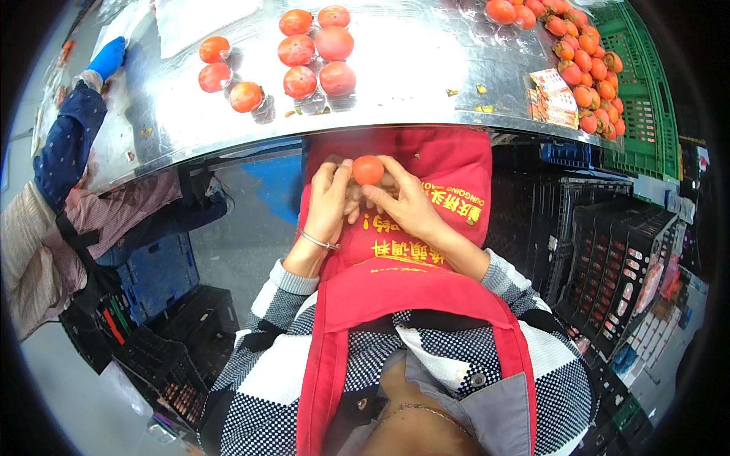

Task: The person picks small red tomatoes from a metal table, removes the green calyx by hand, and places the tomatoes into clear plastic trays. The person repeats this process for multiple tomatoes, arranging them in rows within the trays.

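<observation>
Fruit in hand: your round, orange-red fruit (368, 170) sits between both hands, in front of the red apron (464, 156) and just short of the near edge of the counter (414, 72).
Feel of it: the skin looks smooth and glossy, so expect it to be light, a little slippery and easily bruised if ripe; how firm the flesh is, you cannot tell by sight.
Where to hold: spread your finger pads around the widest part and keep the pressure even, without digging in a nail or thumb tip.
Right grip: your right hand (407, 204) grasps the fruit, thumb on the near side, index finger along its right.
Left grip: your left hand (328, 199) comes up to the fruit's left side, but some fingers are hidden, so you cannot tell whether it bears any hold.
Forearms: both slant inward from your bent elbows, meeting ahead of your chest.
</observation>
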Demonstrator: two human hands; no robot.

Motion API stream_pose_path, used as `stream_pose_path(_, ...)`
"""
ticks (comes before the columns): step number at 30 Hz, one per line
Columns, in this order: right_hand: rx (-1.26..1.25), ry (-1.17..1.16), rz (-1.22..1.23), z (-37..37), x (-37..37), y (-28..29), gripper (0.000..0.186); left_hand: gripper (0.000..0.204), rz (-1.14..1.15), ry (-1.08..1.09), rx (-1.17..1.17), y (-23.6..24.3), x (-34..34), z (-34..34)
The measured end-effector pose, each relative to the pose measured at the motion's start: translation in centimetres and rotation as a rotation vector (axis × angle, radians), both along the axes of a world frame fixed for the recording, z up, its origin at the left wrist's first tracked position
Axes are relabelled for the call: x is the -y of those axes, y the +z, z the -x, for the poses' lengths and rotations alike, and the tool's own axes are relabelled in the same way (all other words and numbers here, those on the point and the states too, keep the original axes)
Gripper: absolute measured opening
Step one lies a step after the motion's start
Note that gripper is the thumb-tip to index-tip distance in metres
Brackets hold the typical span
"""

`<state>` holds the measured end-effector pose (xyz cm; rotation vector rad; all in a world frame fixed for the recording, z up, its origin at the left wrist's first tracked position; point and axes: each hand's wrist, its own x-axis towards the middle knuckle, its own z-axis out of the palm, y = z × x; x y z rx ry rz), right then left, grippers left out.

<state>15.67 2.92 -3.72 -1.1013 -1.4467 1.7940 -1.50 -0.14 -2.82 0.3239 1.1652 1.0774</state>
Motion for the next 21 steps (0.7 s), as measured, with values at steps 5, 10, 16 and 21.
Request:
stream_pose_path(5, -0.116, -0.134, -0.04, 0.3, 0.0, 0.1, 0.046, 0.023, 0.028, -0.028, 0.162, -0.1, 0.3, -0.1)
stream_pose_path(10, 0.454, -0.045, -0.333, -1.1, -0.8, 1.8, 0.051, 0.024, -0.379, -0.128, -0.679, 0.6, 0.3, 0.4)
stream_pose_path(16, 0.43, -0.087, -0.874, 0.2, -1.0, 2.8, 0.053, 0.052, -0.752, -0.234, -0.926, 3.6, 0.5, 1.0)
stream_pose_path(21, 0.346, -0.031, -0.754, -0.1, -1.0, 3.8, 0.055, 0.051, -0.73, 0.255, -0.949, 6.1, -0.9, 5.8)
